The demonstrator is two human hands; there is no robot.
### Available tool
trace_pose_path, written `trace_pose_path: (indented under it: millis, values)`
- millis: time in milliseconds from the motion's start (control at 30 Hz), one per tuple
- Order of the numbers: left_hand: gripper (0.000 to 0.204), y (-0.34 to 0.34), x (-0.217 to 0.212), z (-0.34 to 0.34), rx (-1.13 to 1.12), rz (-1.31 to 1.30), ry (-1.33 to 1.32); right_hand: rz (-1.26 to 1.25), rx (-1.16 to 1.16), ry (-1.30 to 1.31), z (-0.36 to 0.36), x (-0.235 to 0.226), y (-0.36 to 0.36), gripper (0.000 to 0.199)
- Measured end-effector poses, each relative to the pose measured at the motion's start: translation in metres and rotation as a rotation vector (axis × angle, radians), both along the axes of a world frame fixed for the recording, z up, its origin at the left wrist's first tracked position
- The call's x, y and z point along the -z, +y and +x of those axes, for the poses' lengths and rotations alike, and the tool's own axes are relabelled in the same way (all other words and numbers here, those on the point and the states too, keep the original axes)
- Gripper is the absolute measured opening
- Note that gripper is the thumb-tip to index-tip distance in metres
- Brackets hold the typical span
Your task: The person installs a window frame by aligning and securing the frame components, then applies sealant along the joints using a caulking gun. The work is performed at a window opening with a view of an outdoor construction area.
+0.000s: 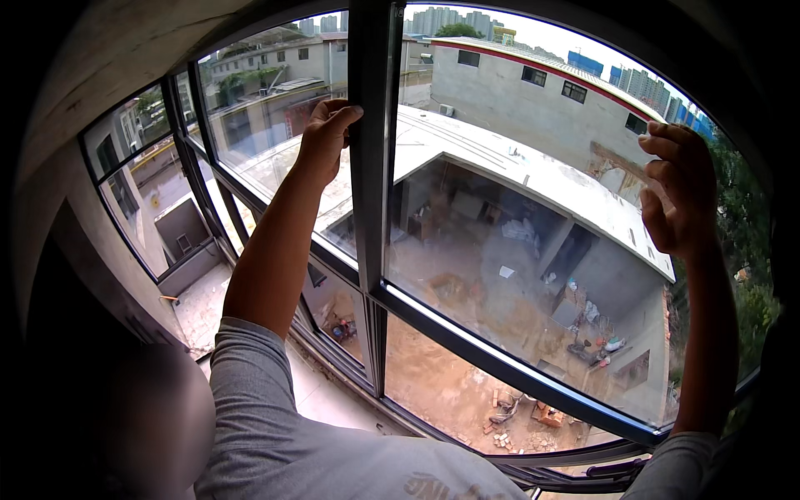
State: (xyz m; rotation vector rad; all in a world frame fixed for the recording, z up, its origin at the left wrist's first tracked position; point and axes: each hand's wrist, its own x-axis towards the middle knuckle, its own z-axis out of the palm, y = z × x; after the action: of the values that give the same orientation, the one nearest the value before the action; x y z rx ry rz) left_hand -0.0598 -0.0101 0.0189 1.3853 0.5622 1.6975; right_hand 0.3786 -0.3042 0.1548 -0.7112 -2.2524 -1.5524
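In front of me stands a large window sash with a dark frame and a clear glass pane [500, 250]. High on its left side, my left hand [325, 137] is closed at the upright frame bar [371, 167], with the thumb tip against the bar's edge. My right hand [679, 187] is raised at the right part of the pane. Its fingers are bent and apart from the thumb, and nothing shows between them. Whether it touches the glass cannot be made out. The sash's lower rail [517, 362] slopes down to the right below both hands.
Further window sections [137, 179] continue to the left, beside a bare wall. Below the rail are the window's tracks [333, 367]. Outside lie a dirt yard [450, 375] with loose bricks [504, 437], a pale flat roof [467, 150] and a grey building [508, 96]. A blurred patch covers the lower left.
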Motion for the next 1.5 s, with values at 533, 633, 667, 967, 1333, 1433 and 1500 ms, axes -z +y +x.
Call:
trace_pose_path:
  millis: [533,633,667,967,1333,1433,1500]
  values:
    - [0.035,0.067,0.191,-0.077,-0.157,-0.106,0.359,0.022,0.255,0.078,-0.005,-0.007,-0.016,0.029]
    - [0.063,0.072,0.295,-0.085,-0.070,-0.467,0.578,-0.017,0.392,0.175,0.004,0.001,-0.010,0.039]
    - [0.060,0.036,0.308,-0.044,-0.213,-0.379,0.620,-0.018,0.411,0.189,0.011,0.003,-0.011,0.042]
    - [0.022,-0.202,0.293,0.099,0.019,-0.346,0.319,0.044,-0.231,0.493,0.032,0.086,0.029,0.038]
    - [0.050,-0.247,0.289,0.212,-0.232,0.666,0.961,-0.010,0.138,1.288,0.169,0.216,-0.260,0.009]
    - [0.064,-0.273,0.300,0.212,-0.334,0.599,1.130,0.463,-0.024,1.904,0.287,0.187,-0.332,0.015]
    - [0.072,-0.270,0.343,0.212,-0.168,0.453,1.147,0.687,0.121,1.967,0.347,0.154,-0.384,0.018]
